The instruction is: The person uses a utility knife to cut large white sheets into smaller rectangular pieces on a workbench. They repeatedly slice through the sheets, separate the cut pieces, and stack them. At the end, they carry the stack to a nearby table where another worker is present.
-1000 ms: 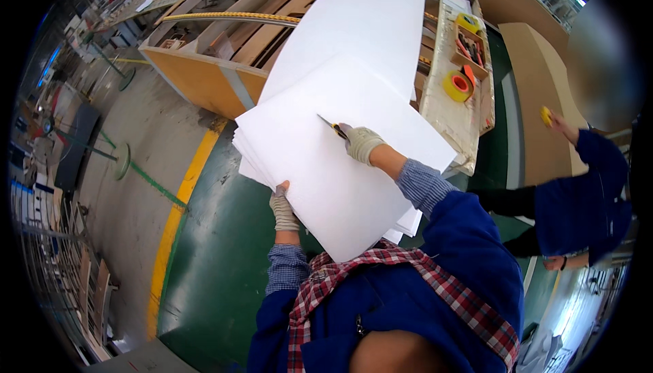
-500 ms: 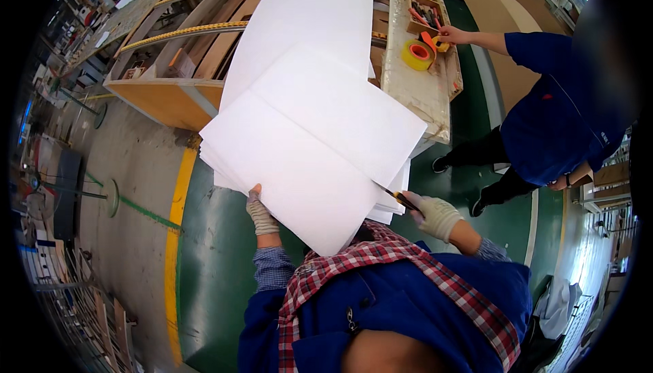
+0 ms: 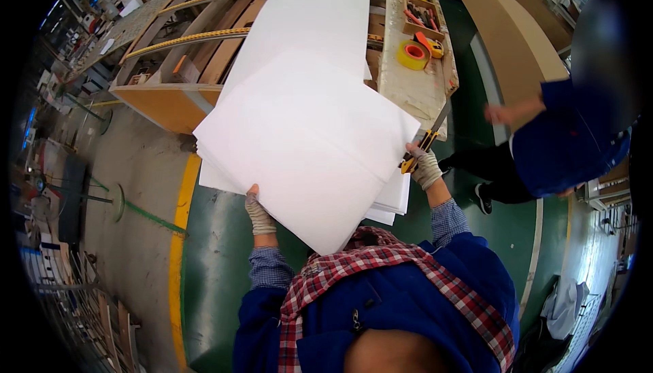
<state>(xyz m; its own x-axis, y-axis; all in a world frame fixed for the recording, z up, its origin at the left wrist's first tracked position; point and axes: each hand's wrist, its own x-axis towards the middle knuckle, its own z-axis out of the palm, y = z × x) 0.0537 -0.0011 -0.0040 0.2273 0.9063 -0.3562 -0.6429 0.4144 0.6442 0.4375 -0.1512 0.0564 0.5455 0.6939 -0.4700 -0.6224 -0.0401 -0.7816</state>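
Probable cutting step: left hand (image 3: 260,215) pinches the white sheet (image 3: 306,142) atop the stack (image 3: 392,195), right hand (image 3: 428,169) grips the cutter (image 3: 427,141) beside it, and parting the sheet next likely calls for steady support.

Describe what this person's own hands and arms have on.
The left hand and right hand both wear pale, off-white knitted gloves with ribbed wrists; the left thumb's tip is uncovered. Past a strip of bare wrist, each forearm has a finely patterned blue-and-white cuff, then a plain deep-blue sleeve.
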